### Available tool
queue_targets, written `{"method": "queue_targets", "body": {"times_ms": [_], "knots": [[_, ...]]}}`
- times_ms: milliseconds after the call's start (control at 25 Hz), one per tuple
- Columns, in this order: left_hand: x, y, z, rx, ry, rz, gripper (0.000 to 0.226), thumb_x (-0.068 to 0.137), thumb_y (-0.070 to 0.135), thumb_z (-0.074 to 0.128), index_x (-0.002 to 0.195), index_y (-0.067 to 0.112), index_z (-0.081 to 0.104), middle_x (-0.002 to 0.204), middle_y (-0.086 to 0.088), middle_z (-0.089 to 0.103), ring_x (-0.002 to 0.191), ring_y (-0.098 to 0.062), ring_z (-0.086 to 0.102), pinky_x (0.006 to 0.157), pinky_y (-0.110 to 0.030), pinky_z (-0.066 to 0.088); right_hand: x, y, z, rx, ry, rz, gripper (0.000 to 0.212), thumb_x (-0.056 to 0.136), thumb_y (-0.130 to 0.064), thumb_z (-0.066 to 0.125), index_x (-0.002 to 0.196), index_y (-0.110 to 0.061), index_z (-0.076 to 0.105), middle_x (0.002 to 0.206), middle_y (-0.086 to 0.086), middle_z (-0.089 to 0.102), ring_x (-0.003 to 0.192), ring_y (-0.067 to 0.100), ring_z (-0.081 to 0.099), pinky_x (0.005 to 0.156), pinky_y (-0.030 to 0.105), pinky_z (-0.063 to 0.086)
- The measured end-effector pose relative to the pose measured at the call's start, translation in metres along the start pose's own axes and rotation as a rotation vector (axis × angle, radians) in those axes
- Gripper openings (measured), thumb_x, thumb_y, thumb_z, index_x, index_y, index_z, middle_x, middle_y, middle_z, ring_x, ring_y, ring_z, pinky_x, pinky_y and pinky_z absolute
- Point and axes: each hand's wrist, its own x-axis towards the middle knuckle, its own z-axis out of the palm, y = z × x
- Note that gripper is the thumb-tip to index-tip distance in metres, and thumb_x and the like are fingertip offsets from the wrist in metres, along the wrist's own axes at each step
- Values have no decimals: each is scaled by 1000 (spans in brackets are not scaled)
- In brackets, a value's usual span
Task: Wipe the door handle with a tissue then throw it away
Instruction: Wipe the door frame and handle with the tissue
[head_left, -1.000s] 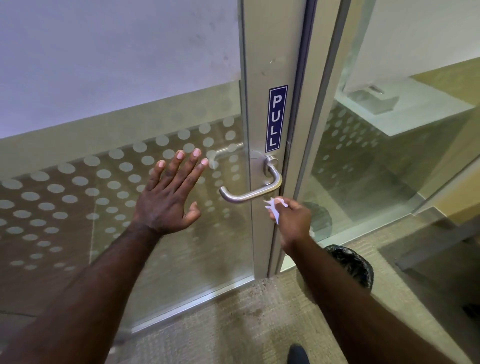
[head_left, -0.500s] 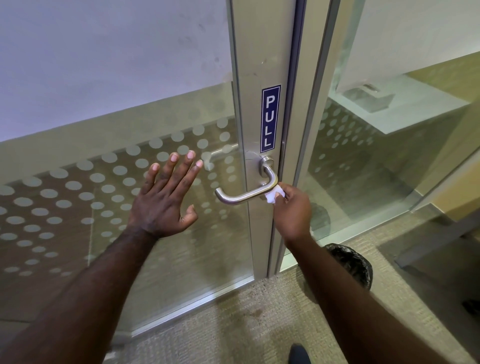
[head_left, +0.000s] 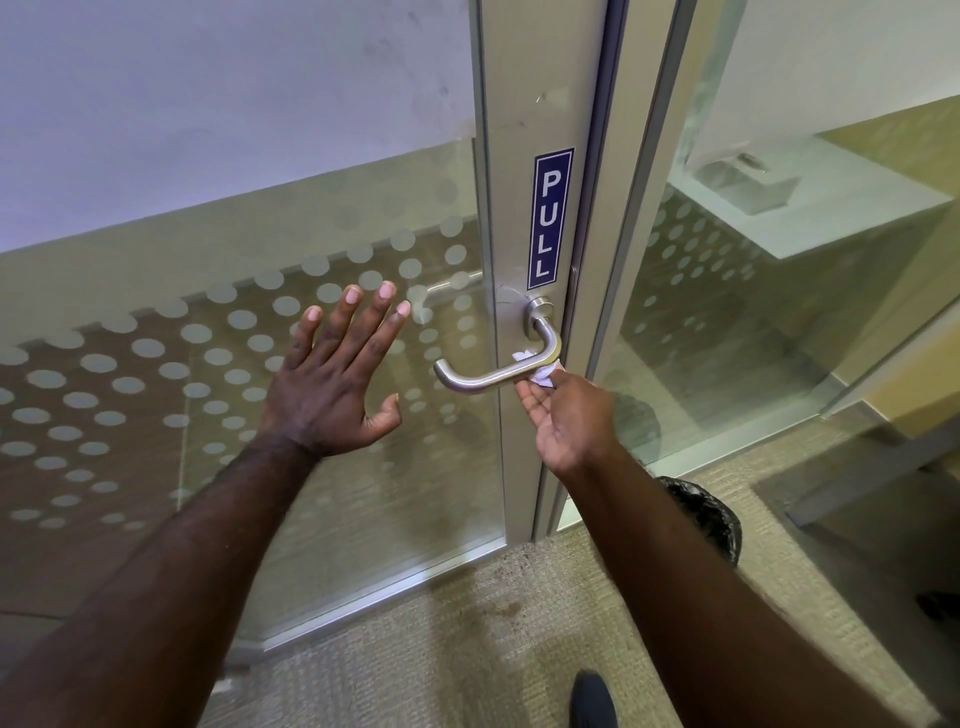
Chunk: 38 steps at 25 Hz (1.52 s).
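Where right hand (head_left: 569, 415) grips: tissue (head_left: 543, 375) against door handle (head_left: 498, 375).

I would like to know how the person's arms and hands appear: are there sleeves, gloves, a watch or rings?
Both forearms are bare up to the edge of the picture, so no sleeves show. The left hand and the right hand wear no gloves. No watch, bracelet or ring is visible on either wrist or on the fingers that show. The fingernails of the left hand are short and unpainted.
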Motion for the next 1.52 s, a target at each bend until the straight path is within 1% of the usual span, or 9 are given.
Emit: {"method": "queue_targets", "body": {"times_ms": [200, 400, 560, 720, 1000, 1160, 1280, 1360, 1520], "knots": [[0, 1, 0, 2, 6, -5, 97, 80, 56, 43, 162, 22, 4, 169, 4, -9, 156, -18, -7, 124, -39, -10, -11, 3, 9, -120, 56, -34, 28, 94, -2, 48, 68, -10, 53, 117, 26, 64, 108, 32, 63, 108, 46, 38], [0, 1, 0, 1, 25, -3, 97, 81, 59, 42, 162, 21, 4, 169, 4, -9, 156, -18, -7, 124, -39, -10, -15, 25, 10, -226, 133, -220, 27, 96, -11, 55, 70, -12, 61, 71, 2, 59, 67, 10, 50, 68, 19, 40], [0, 1, 1, 25, 40, 6, 97, 82, 62, 43, 162, 20, 7, 170, 3, -7, 156, -19, -5, 124, -39, -11, -23, 53, 18, -253, 145, -271, 18, 97, -10, 54, 96, 0, 68, 79, 2, 64, 71, 6, 55, 69, 14, 42], [0, 1, 3, 23, 43, 1, 98, 82, 63, 43, 162, 21, 6, 170, 4, -8, 156, -19, -5, 124, -39, -11, -34, 74, 27, -203, 74, -272, 16, 97, -7, 52, 94, -13, 66, 83, -9, 68, 71, -9, 62, 66, 8, 44], [-1, 1, 3, 33, 54, 4, 98, 81, 65, 43, 162, 21, 7, 170, 3, -5, 156, -18, -3, 124, -38, -11, -45, 98, 40, -168, -19, -246, 19, 97, -1, 50, 99, -7, 68, 94, 7, 73, 91, 19, 68, 83, 29, 53], [-1, 1, 3, 18, 50, 4, 98, 82, 65, 42, 161, 21, 5, 170, 3, -8, 156, -18, -6, 124, -38, -11, -38, 93, 18, -317, -23, -256, 20, 96, -5, 53, 91, -14, 70, 84, -3, 72, 73, 6, 65, 64, 15, 49], [-1, 2, 4, 28, 46, 0, 97, 83, 65, 40, 162, 21, 5, 169, 3, -9, 156, -18, -6, 124, -38, -11, -32, 70, -32, -600, 209, -488, 15, 96, -13, 54, 95, -14, 69, 80, 0, 69, 67, 11, 58, 61, 31, 48], [0, 2, 4, 34, 45, -2, 96, 84, 66, 40, 162, 20, 6, 170, 2, -8, 156, -19, -5, 124, -38, -11, -24, 44, -52, -809, 292, -816, 22, 96, -11, 52, 115, -14, 64, 100, 2, 71, 85, 14, 63, 79, 36, 52], [0, 2, 3, 17, 39, -4, 97, 83, 66, 39, 162, 20, 6, 170, 2, -8, 156, -19, -5, 124, -39, -11, -2, 7, -47, -1482, -59, -1475, 50, 83, 12, 48, 129, -6, 56, 134, 14, 54, 129, 35, 44, 109, 57, 29]]}}
